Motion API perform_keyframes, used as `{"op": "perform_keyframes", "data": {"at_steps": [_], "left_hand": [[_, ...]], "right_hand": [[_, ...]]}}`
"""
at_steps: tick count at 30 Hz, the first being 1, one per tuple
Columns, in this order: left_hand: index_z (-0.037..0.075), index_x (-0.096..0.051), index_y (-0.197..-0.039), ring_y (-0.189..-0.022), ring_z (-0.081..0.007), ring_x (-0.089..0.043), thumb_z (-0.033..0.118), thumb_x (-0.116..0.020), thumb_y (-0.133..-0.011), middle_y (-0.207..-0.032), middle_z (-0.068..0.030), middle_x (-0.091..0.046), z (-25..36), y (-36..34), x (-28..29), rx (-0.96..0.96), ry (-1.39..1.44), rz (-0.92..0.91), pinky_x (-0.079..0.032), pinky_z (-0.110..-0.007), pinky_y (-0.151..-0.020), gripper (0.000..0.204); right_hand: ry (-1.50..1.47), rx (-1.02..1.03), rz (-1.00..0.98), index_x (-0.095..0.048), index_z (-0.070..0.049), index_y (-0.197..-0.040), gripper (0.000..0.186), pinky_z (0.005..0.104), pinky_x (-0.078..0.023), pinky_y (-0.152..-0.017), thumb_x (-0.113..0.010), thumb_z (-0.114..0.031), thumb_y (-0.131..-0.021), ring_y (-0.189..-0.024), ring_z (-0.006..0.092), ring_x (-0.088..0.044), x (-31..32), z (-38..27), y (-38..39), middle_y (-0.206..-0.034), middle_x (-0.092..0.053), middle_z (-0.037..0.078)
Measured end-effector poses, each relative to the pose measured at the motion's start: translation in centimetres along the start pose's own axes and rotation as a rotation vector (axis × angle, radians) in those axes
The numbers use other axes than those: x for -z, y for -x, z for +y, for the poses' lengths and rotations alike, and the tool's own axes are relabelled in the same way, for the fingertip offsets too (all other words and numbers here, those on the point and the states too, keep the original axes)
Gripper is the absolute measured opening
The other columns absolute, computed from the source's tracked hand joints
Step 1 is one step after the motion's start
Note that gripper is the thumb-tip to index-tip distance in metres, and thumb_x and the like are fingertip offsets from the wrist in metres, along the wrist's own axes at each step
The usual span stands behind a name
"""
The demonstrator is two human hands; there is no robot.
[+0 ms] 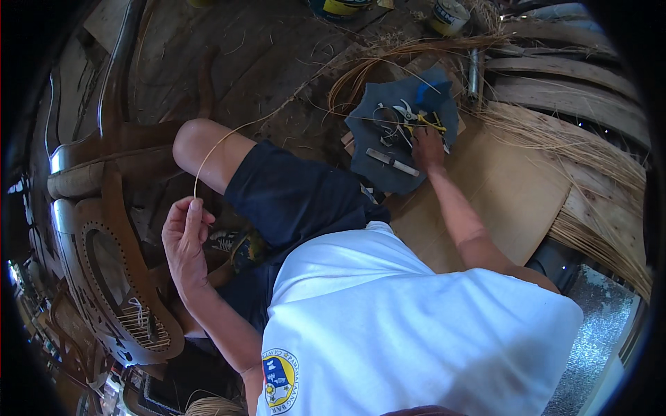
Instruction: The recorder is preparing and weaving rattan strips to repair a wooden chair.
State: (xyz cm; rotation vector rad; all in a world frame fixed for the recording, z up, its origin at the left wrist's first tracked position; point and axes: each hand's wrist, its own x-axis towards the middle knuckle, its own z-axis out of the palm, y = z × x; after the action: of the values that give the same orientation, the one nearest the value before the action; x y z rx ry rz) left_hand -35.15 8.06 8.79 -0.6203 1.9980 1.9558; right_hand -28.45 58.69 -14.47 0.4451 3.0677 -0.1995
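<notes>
My left hand (186,232) is closed in a pinch on a thin cane strand (216,144). The strand curves up past my bare knee and runs to the right across the floor. At the right, my right hand (428,147) reaches down onto a grey mat (365,154) of tools. Its fingers are curled at a pair of yellow-handled shears (426,122), their tips partly hidden. Beside it on the mat lie a flat light-coloured bar (393,162) and several small metal tools. To the left stands a carved wooden chair frame (88,239) with woven strands in its oval opening (146,326).
A brown board (496,187) lies under the mat's right side. Bundles of cane strands (569,142) stretch along the right over wooden slats (555,67). A coil of cane (357,76) lies beyond the mat. Tubs (449,17) stand at the far edge.
</notes>
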Motion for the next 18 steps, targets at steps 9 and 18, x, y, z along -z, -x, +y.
{"op": "perform_keyframes", "data": {"at_steps": [9, 18], "left_hand": [[0.002, -0.065, -0.106, -0.061, -0.0011, -0.045, 0.022, -0.066, -0.096, -0.079, -0.0001, -0.065, 7.7, -2.9, 0.6, -0.203, -0.270, -0.128, -0.035, -0.017, -0.055, 0.022], [0.001, -0.064, -0.110, -0.067, -0.0054, -0.055, 0.016, -0.062, -0.098, -0.087, -0.0037, -0.066, 14.0, -4.9, 8.8, -0.590, 0.341, 0.153, -0.043, -0.019, -0.057, 0.019]], "right_hand": [[0.005, -0.032, -0.382, -0.068, -0.013, -0.106, 0.024, 0.0450, -0.051, -0.085, -0.067, -0.025, -0.085, -0.102, 0.0343, -0.064, -0.2, -2.5, -6.5, -0.103, -0.068, 0.012], [-0.186, 0.341, -0.404, -0.073, -0.010, -0.094, 0.016, 0.0405, -0.053, -0.079, -0.071, -0.018, -0.081, -0.091, 0.0282, -0.069, 7.8, -2.3, -19.5, -0.093, -0.071, 0.012]]}}
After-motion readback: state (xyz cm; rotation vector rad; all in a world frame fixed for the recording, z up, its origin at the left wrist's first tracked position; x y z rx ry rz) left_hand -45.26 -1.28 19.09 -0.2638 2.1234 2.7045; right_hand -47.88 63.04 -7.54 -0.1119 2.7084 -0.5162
